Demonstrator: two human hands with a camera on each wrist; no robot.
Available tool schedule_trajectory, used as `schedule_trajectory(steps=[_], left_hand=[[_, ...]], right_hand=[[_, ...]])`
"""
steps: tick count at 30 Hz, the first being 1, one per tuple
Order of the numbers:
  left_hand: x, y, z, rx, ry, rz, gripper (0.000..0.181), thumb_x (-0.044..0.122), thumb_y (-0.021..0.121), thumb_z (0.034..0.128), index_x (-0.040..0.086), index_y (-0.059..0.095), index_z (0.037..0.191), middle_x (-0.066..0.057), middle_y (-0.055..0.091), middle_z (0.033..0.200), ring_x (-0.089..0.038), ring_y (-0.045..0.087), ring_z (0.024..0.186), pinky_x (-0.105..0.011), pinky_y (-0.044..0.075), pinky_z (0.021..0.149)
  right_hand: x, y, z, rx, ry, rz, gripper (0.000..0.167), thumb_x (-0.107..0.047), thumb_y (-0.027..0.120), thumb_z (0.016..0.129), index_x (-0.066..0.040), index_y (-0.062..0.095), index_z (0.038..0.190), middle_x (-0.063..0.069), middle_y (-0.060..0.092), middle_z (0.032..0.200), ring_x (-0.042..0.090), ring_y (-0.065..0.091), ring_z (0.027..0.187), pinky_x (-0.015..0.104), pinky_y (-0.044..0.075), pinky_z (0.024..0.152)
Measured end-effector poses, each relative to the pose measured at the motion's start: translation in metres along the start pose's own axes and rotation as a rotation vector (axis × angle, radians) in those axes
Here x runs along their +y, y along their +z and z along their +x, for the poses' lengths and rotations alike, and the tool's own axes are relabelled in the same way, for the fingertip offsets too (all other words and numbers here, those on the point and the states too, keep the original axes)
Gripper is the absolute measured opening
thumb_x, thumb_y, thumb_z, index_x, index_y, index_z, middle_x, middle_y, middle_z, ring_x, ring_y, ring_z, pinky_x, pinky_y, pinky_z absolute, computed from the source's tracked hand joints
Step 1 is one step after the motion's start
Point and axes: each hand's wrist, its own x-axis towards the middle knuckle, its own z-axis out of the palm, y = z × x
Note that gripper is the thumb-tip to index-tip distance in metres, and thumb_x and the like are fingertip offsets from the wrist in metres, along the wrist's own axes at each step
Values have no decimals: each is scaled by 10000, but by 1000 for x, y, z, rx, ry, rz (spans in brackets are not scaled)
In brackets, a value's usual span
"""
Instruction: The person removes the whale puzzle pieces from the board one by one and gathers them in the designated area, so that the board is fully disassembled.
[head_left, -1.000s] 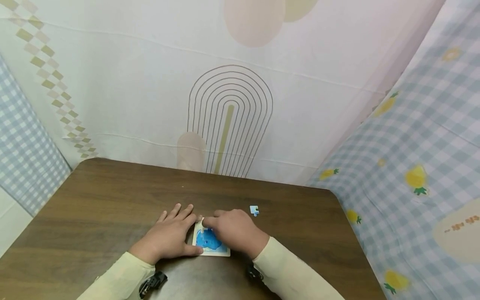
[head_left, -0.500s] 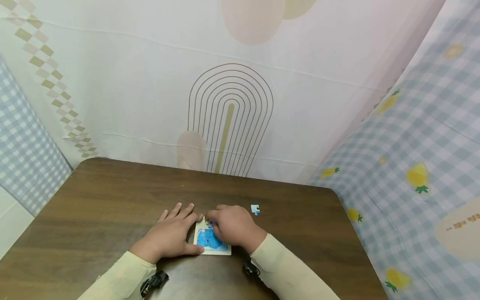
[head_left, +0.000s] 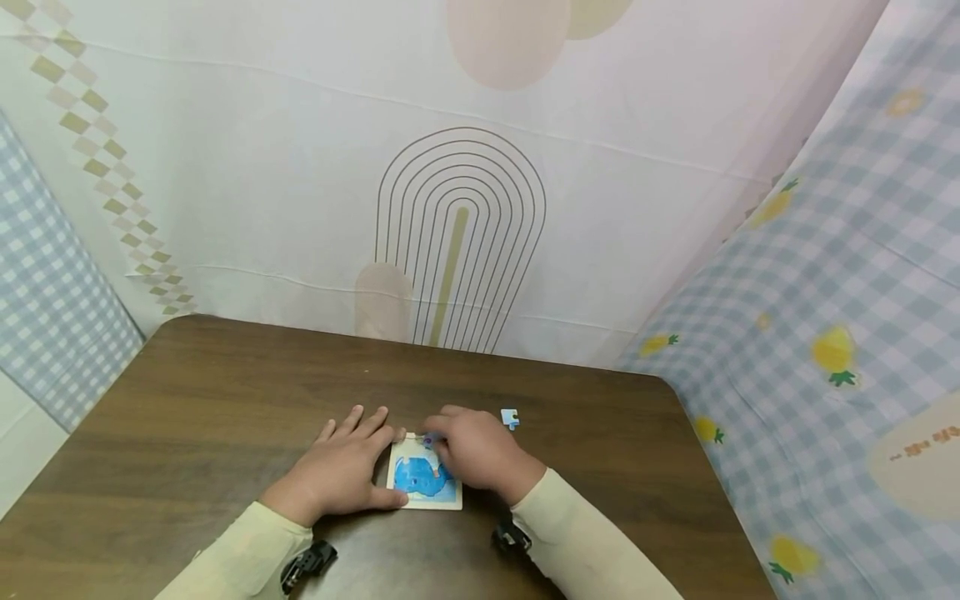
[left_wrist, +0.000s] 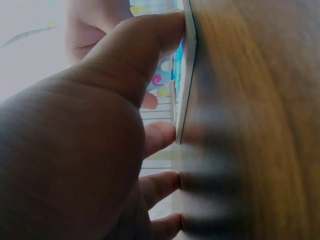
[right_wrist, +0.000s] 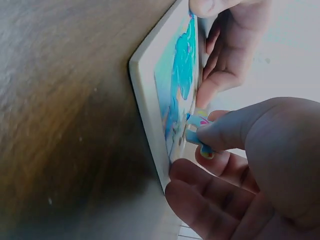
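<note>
A small square jigsaw puzzle board (head_left: 425, 505) with a pale rim and a blue picture lies flat on the table. My left hand (head_left: 337, 471) is spread at its left side, the thumb on the near corner and the index finger by the far corner. Over the board's far right part, my right hand (head_left: 480, 450) pinches a small puzzle piece (right_wrist: 195, 121) between thumb and index finger. That piece is light blue with pink and yellow marks, tilted just over the board's surface. The right hand's other fingers sit at the board's edge in the right wrist view.
A loose light-blue puzzle piece (head_left: 509, 417) lies on the brown wooden table (head_left: 262, 375), beyond the right hand. A patterned white cloth (head_left: 300, 167) hangs behind the far edge, and a checked cloth (head_left: 787, 333) hangs on the right.
The right hand has shifted slightly right with the puzzle piece, uncovering more of the blue picture. My left hand stays in place on the board.
</note>
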Motion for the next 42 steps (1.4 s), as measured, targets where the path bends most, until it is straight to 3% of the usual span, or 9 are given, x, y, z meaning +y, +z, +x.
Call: schedule_trajectory(steps=[5,8,12,16,22,31,42], left_hand=[[0,0,0,4,-1,4,989,732,874,862,196,591,1644,-209,355,1826,-574,238,1700,-847,230,1294],[1,0,-1,6,-4,4,993,734,877,858,199,590,1643,-206,357,1826,-573,239,1700,-843,227,1299],[2,0,-1,7,-1,3,1004,744,877,850,204,588,1645,-201,361,1826,-572,247,1698,-844,231,1296],[3,0,-1,3,-3,4,1007,741,878,850,210,581,1652,-193,351,1831,-566,238,1703,-843,224,1298],[2,0,0,-6,-7,-5,995,723,878,864,215,571,1663,-189,331,1841,-557,212,1714,-833,198,1316],[2,0,-2,0,0,-5,1002,731,879,858,214,572,1660,-190,340,1837,-566,223,1707,-837,211,1308],[0,1,0,4,7,-21,1005,725,878,861,201,571,1662,-194,333,1839,-563,206,1713,-838,190,1313]], right_hand=[[12,-5,-4,-3,22,180,318,-152,660,1135,-253,796,1404,-81,778,1227,39,685,1008,302,630,916],[20,-8,-8,7,82,284,287,-160,706,1119,-213,774,1393,-75,760,1125,66,656,945,288,610,848],[29,-9,-15,51,180,348,158,-186,774,1085,-200,767,1242,-86,687,972,93,615,865,257,567,767],[40,-11,-23,99,225,357,61,-177,787,1077,-209,789,1129,-101,705,1000,85,637,899,268,586,813],[64,-16,-36,148,287,345,93,-132,790,1065,-216,807,1101,-84,729,1077,87,672,969,344,622,890],[108,-22,-48,219,344,311,117,-109,769,1063,-208,823,1094,-45,729,1055,111,634,904,334,575,819],[147,-24,-55,106,429,343,153,-91,664,1074,-176,789,1095,21,723,1079,185,636,962,418,558,889]])
